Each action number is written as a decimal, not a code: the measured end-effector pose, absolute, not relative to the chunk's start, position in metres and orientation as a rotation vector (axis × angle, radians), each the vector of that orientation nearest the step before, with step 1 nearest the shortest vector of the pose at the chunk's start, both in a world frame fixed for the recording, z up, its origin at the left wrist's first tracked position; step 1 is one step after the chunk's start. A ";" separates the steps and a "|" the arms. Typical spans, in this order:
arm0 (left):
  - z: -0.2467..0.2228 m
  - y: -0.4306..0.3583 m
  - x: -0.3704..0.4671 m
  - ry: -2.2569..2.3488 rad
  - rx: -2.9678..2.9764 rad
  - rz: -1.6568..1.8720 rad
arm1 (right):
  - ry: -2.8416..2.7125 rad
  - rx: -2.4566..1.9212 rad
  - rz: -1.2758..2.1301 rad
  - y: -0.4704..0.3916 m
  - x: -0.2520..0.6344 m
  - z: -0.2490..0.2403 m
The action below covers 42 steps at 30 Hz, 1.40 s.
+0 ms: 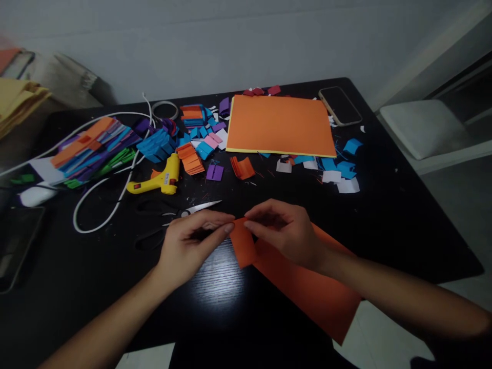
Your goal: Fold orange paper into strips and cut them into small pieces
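Note:
A small piece of orange paper is pinched along its far edge between my two hands. My left hand grips its left corner with thumb and fingertips. My right hand closes thumb and fingers on the right corner of the same edge. Under my right hand and forearm lies a larger orange sheet, reaching toward the table's front edge. Scissors with black handles rest just beyond my left hand, partly hidden by it.
A yellow glue gun lies beyond the scissors, near a looping white cable. Bundles of coloured paper strips sit at left. A stack of orange sheets and a phone are at the back of the black table, among scattered paper pieces.

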<state>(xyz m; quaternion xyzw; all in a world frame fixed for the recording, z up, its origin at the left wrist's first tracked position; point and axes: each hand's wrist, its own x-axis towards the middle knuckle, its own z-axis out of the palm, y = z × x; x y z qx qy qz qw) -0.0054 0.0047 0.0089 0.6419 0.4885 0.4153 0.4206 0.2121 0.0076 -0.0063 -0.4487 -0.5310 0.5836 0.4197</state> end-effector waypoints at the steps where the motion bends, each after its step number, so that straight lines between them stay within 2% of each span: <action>1: 0.009 0.004 -0.006 1.236 1.616 1.036 | -1.334 -1.132 1.457 0.008 0.212 -0.006; 15: 0.008 0.007 -0.006 1.212 1.698 0.895 | -1.487 -1.140 1.378 0.007 0.213 -0.008; 27: 0.011 0.007 -0.007 1.234 1.543 1.003 | -1.469 -1.163 1.523 0.007 0.210 -0.004; 36: 0.007 0.010 -0.011 1.226 1.731 0.918 | -1.461 -1.128 1.595 0.007 0.211 -0.009; 42: 0.004 0.011 -0.016 1.357 1.537 1.036 | -1.594 -1.167 1.358 0.010 0.213 -0.006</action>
